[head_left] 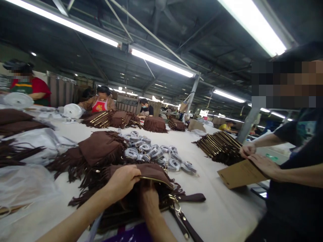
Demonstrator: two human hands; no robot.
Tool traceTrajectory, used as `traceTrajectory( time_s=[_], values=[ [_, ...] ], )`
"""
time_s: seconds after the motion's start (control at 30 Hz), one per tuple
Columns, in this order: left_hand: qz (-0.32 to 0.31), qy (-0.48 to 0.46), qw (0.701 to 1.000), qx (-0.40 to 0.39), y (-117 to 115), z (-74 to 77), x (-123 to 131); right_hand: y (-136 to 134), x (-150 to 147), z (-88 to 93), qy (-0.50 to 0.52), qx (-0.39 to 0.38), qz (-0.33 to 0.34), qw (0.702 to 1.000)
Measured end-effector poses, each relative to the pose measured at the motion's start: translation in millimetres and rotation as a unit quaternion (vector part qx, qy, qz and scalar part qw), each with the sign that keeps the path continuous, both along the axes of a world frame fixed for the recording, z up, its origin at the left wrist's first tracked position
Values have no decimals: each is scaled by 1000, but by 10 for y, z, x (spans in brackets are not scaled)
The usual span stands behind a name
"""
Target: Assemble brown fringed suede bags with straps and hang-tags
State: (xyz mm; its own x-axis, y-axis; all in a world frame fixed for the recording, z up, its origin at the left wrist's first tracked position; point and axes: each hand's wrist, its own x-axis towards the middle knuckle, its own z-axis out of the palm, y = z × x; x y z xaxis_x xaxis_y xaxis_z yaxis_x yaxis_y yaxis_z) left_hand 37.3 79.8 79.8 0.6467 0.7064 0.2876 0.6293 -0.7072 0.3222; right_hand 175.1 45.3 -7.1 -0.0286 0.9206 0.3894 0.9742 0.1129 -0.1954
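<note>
A brown fringed bag (156, 172) lies on the white table in front of me, its zipped opening parted. My left hand (124, 181) pinches the upper edge of that opening. My right hand (149, 198) reaches inside the bag, its fingers hidden by the fabric. A dark strap with metal clasps (185, 218) hangs from the bag's right side. Behind the bag lie several coiled straps in clear wrapping (156, 153). To the left is a stack of brown fringed bags (101, 148).
At the right, a person holds a brown cardboard piece (241, 173) beside a pile of bags with gold zippers (219, 144). Clear plastic bags (27, 188) lie at the left. Other people work across the white table (209, 191), near white rolls (73, 111).
</note>
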Motion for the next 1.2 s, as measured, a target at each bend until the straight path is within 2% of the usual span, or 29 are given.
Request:
traceTrajectory(
  time_s=[0.07,0.13,0.23,0.3,0.37,0.43,0.53,0.63,0.7,0.77,0.83,0.93,1.03,1.2],
  values=[
    [5,14,1000,-8,-45,-175,-50,58,-20,-77,-9,-30,30,999],
    [-11,25,999,-20,-88,-392,-122,-32,54,-99,-19,-59,62,996],
    [-24,44,999,-18,-122,-683,-239,-341,321,-13,-29,-76,114,990],
    [-37,37,998,-25,-114,-764,-317,-577,566,104,6,-61,153,986],
    [-66,2,996,-63,-88,-717,-419,-783,819,226,100,-28,138,985],
    [-76,-47,990,-106,-57,-569,-564,-931,1029,298,200,-8,85,976],
    [2,-81,985,-149,-48,-326,-842,-1032,1130,254,306,-68,84,946],
    [62,-54,975,-208,-123,-258,-1088,-1039,857,118,337,-139,149,919],
    [54,-45,970,-234,-202,-330,-1185,-1003,497,45,313,-155,205,914],
    [48,-64,969,-236,-272,-451,-1222,-933,71,-10,286,-124,233,921],
    [57,-99,966,-232,-317,-568,-1216,-842,-345,-57,285,-91,219,929],
    [60,-145,959,-238,-351,-661,-1173,-722,-813,-108,330,-71,156,928],
    [64,-156,959,-229,-393,-641,-1131,-671,-1006,-105,346,-51,117,930],
    [56,-154,963,-216,-486,-523,-1094,-680,-945,-49,303,-11,121,945]
  ],
)
